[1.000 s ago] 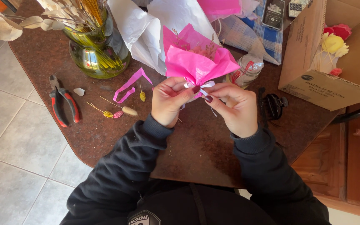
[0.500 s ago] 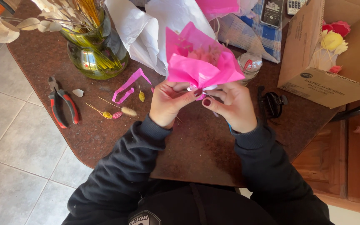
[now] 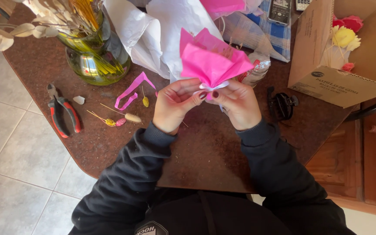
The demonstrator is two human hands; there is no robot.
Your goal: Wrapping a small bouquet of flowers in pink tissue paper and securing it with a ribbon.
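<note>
Over a dark brown table (image 3: 205, 152), the left hand (image 3: 176, 104) and right hand (image 3: 236, 103) pinch the gathered base of a pink tissue paper fan (image 3: 212, 61), where a white ribbon (image 3: 212, 86) wraps it; red-handled pliers (image 3: 62, 112) and a green glass vase (image 3: 94, 56) sit to the left, a cardboard box (image 3: 327, 65) to the right

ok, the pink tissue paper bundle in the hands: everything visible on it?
The pink tissue paper bundle is thin, creased, bright pink paper, fanned open upward and gathered at its base. A white ribbon or strip wraps the gathered neck. The left hand and right hand pinch it there, above the brown table.
</note>
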